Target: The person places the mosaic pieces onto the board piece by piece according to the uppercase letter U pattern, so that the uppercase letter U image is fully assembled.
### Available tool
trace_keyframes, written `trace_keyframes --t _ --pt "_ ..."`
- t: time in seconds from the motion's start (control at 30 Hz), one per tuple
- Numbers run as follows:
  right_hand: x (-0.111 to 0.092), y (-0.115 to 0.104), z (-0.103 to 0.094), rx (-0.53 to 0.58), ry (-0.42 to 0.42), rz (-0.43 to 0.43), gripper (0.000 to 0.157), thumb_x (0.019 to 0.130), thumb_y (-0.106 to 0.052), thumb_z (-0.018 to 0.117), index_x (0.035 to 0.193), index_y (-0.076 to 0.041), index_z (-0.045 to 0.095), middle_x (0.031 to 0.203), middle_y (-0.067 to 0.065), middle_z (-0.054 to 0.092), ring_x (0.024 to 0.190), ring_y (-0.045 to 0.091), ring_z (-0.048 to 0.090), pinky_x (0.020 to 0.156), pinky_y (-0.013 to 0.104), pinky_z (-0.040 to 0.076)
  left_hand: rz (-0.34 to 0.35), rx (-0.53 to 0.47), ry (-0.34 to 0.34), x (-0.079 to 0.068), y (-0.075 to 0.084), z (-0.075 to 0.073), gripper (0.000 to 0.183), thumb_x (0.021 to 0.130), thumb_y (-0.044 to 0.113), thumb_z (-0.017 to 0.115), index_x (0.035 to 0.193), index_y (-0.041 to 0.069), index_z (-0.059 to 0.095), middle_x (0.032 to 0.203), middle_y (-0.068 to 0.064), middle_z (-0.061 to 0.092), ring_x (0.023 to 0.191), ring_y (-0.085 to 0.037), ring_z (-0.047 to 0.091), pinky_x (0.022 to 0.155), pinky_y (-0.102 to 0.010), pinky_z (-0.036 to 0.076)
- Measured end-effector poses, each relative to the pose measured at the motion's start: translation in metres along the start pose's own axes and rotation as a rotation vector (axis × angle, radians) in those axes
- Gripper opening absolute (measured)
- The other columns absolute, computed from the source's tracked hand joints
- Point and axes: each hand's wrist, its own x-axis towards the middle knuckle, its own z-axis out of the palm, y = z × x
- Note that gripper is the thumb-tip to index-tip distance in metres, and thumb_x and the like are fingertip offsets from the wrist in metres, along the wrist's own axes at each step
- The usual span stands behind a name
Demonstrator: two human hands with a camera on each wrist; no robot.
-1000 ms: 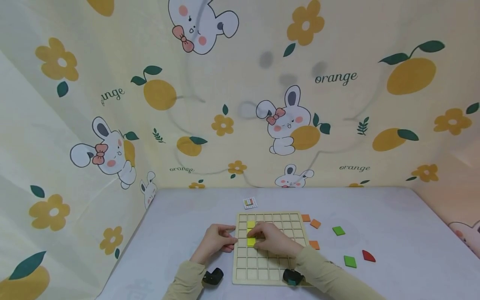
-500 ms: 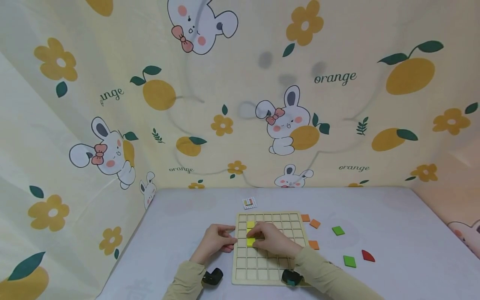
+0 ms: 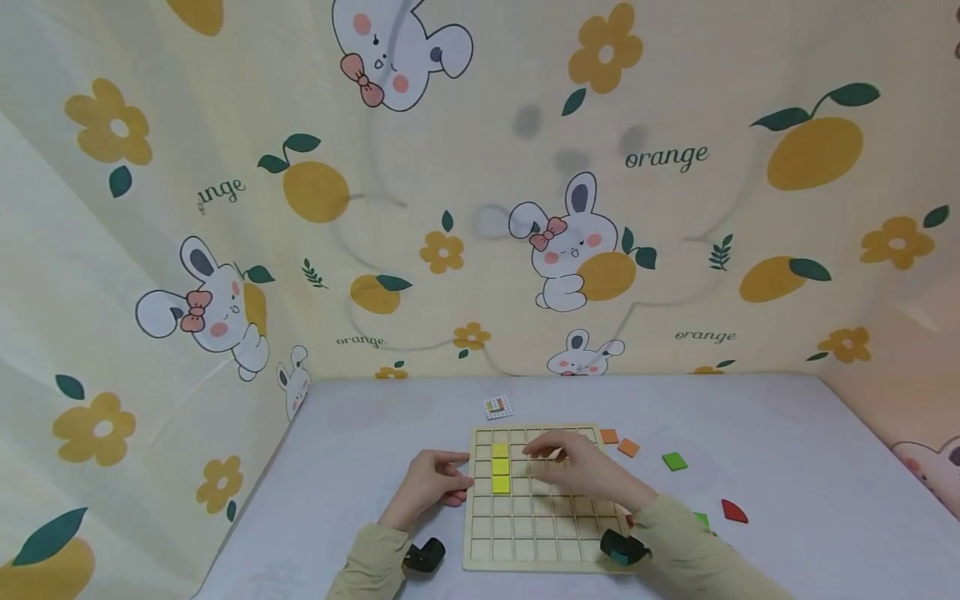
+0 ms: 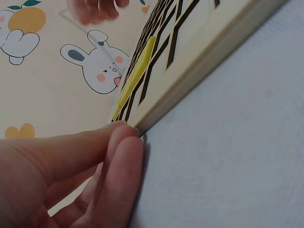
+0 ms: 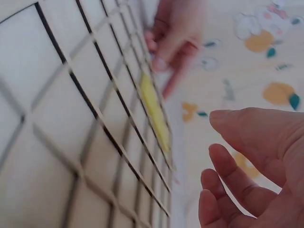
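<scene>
tiles point(image 3: 500, 467): on the board point(image 3: 520, 529), left side
card point(image 3: 498, 407): just behind the board
loose pieces point(image 3: 675, 462): kinda scattered off right

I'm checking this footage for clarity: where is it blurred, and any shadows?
Head view: yellow tiles clear-edged, soft shadow on the grid board below the right hand; left wrist view: right hand soft, at the top; right wrist view: left hand blurred, yellow tiles soft-edged.

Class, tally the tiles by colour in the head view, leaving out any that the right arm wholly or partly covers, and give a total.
Yellow tiles: 3
Orange tiles: 2
Green tiles: 1
Red tiles: 1
Total: 7
</scene>
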Motion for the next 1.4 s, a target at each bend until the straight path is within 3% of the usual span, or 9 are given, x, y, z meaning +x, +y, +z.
trace_keyframes --t 0.13,0.33,0.57,0.93,1.17,1.4 --pt "-0.017 0.003 -0.025 -0.007 0.027 0.047 0.028 0.088 -0.015 0.07 0.116 -0.011 0.065 0.112 0.009 0.063 0.101 0.032 0.056 0.082 0.036 0.051 0.008 -0.009 -0.005 -0.001 0.001 -0.001 0.051 0.078 0.001 0.077 0.126 -0.002 0.06 0.078 -0.01 0.064 0.059 -0.016 0.066 0.056 -0.031 0.059" --pt "-0.047 0.012 -0.053 -0.03 0.039 0.054 0.032 0.087 -0.013 0.071 0.116 -0.002 0.063 0.11 0.011 0.064 0.096 0.029 0.056 0.078 0.031 0.052 0.008 -0.009 -0.005 -0.002 0.001 -0.002 0.051 0.078 0.001 0.077 0.126 -0.002 0.06 0.079 -0.01 0.063 0.059 -0.016 0.065 0.057 -0.031 0.059" --pt "-0.078 0.022 -0.071 -0.035 -0.038 0.121 0.032 0.085 -0.015 0.073 0.113 -0.003 0.064 0.106 0.006 0.064 0.091 0.019 0.055 0.075 0.026 0.051 0.001 -0.012 -0.01 -0.001 0.001 -0.003 0.051 0.078 0.001 0.077 0.126 -0.002 0.06 0.079 -0.011 0.063 0.06 -0.016 0.065 0.058 -0.031 0.059" --pt "-0.106 0.038 -0.075 -0.03 -0.128 0.154 0.037 0.08 -0.023 0.078 0.112 -0.011 0.065 0.106 -0.001 0.066 0.092 0.014 0.056 0.073 0.023 0.047 -0.009 -0.008 -0.003 0.001 0.0 -0.002 0.05 0.078 0.002 0.077 0.125 -0.002 0.06 0.08 -0.011 0.063 0.06 -0.016 0.066 0.058 -0.031 0.059" --pt "-0.112 0.049 -0.073 -0.004 -0.169 0.155 0.032 0.079 -0.02 0.079 0.107 -0.013 0.067 0.097 -0.004 0.065 0.086 0.013 0.054 0.074 0.022 0.048 0.009 -0.018 -0.017 0.001 0.002 -0.001 0.05 0.078 0.001 0.077 0.125 -0.004 0.06 0.079 -0.011 0.062 0.059 -0.015 0.066 0.057 -0.031 0.059" --pt "-0.112 0.055 -0.068 -0.024 -0.152 0.15 0.03 0.076 -0.018 0.081 0.103 -0.013 0.067 0.089 -0.005 0.059 0.08 0.011 0.051 0.068 0.021 0.046 0.003 -0.008 -0.009 0.0 0.001 0.0 0.05 0.078 0.001 0.077 0.125 -0.003 0.06 0.078 -0.01 0.063 0.059 -0.015 0.065 0.057 -0.031 0.059"
